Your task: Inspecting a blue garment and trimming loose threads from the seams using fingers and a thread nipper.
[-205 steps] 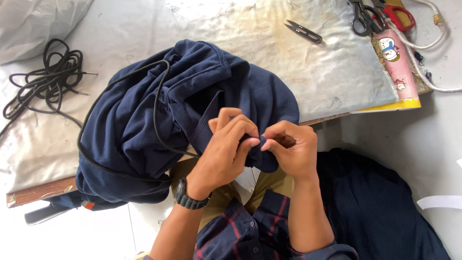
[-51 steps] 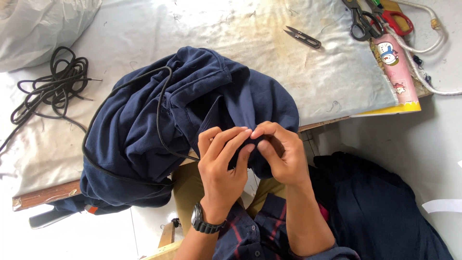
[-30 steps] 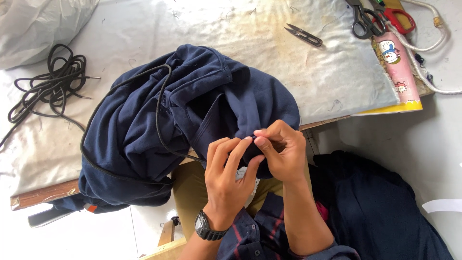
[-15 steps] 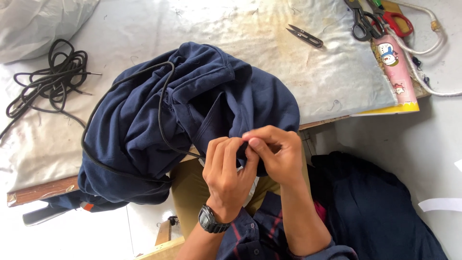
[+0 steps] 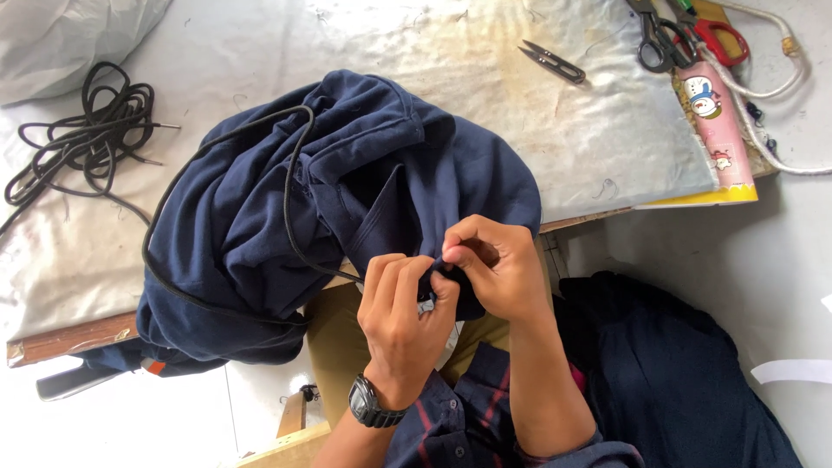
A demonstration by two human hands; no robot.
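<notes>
A bunched navy blue garment [image 5: 260, 225] lies over the near edge of the white-covered table [image 5: 416, 52], with a black drawstring cord [image 5: 290, 191] looping across it. My left hand [image 5: 399, 325], with a black watch on the wrist, pinches the garment's lower edge. My right hand [image 5: 494, 269] grips the same edge right beside it, fingers curled; both hands touch. What sits between the fingertips is hidden by the cloth.
A bundle of black cords [image 5: 82, 143] lies at the table's left. Small thread snips [image 5: 555, 62], scissors [image 5: 659, 35], a pink box [image 5: 715, 121] and a white cable [image 5: 771, 87] sit at the far right. More dark cloth [image 5: 676, 373] is piled on the floor at right.
My hands have shifted slightly down and toward me along the garment's edge, staying pinched together on the cloth; the garment itself has barely moved.
</notes>
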